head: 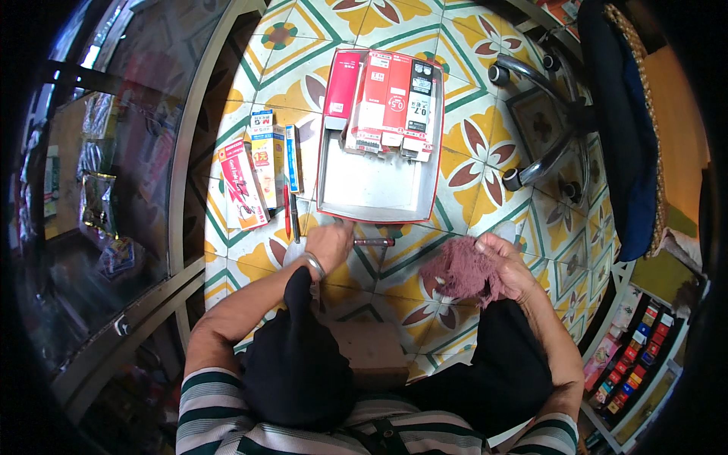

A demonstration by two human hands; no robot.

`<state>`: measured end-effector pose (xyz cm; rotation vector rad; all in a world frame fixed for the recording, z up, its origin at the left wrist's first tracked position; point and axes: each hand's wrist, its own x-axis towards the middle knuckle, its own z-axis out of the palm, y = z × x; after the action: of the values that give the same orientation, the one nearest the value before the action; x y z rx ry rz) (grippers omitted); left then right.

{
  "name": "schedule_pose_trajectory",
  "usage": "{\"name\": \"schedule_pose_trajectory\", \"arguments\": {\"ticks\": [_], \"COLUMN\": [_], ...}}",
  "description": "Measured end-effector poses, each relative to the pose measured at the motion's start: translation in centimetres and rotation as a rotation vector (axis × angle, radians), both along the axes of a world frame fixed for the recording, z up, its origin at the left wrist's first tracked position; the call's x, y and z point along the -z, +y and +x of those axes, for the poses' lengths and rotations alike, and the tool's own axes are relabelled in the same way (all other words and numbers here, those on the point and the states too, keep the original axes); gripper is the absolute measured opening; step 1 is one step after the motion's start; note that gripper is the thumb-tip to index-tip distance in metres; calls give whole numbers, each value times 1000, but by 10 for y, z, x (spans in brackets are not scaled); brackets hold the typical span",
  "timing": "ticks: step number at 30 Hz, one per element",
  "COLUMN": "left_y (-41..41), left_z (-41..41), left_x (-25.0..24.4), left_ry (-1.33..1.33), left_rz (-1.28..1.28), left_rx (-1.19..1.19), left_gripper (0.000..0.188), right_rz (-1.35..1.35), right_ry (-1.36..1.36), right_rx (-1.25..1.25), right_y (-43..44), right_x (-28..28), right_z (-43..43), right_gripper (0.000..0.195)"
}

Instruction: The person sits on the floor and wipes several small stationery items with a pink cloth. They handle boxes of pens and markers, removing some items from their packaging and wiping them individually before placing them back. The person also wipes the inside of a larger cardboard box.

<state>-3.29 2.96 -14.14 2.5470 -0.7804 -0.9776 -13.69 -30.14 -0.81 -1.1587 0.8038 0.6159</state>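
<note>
A frayed mauve cloth [462,270] hangs from my right hand [505,263], pinched between thumb and fingers above the floor. My left hand [331,245] is low near the floor, fingers mostly hidden. At its fingers a dark pen-like stick [374,242] points right; whether the hand grips it I cannot tell. Just left of that hand lie a red pen [287,213] and a black pen [295,219], side by side. Beyond both hands sits a shallow red-edged box [372,190] holding a magenta carton [342,91], red-and-white pen cartons [382,94] and a black-and-white carton [420,99].
A red-and-white gel pen box [242,185], a yellow-and-blue M&G box [267,165] and a slim blue box [292,159] lie left. A glass cabinet [131,170] borders the left side. A chair's chrome base [540,162] and a rack of small packs [631,358] stand right.
</note>
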Motion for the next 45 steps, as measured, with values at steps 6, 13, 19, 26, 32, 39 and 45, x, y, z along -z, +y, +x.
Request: {"name": "schedule_pose_trajectory", "arguments": {"ticks": [6,13,19,26,32,39,45], "left_y": [-28,-59,-60,-39,-7,-40,-84], "left_z": [130,191,191,165,153,105,59], "left_x": [-4,16,-8,-49,-82,-97,-156], "left_ry": [-487,-420,-458,-383,303,402,-44], "left_rz": [-264,-54,-204,-596,-1196,-1025,-696], "left_rx": [-486,-559,-602,-787,-1047,-836,-65], "left_gripper": [49,60,54,46,45,41,40], "right_rz": [22,-1,-17,-21,-47,-546,-1166], "right_ry": [-192,-219,-213,-234,-300,-730,-1034], "right_rx": [153,190,197,216,267,148,-465], "right_y": [6,12,8,14,13,31,96], "right_x": [1,6,12,12,9,-51,-43], "right_z": [31,34,31,34,38,78,95], "right_gripper": [15,16,18,18,19,18,29]}}
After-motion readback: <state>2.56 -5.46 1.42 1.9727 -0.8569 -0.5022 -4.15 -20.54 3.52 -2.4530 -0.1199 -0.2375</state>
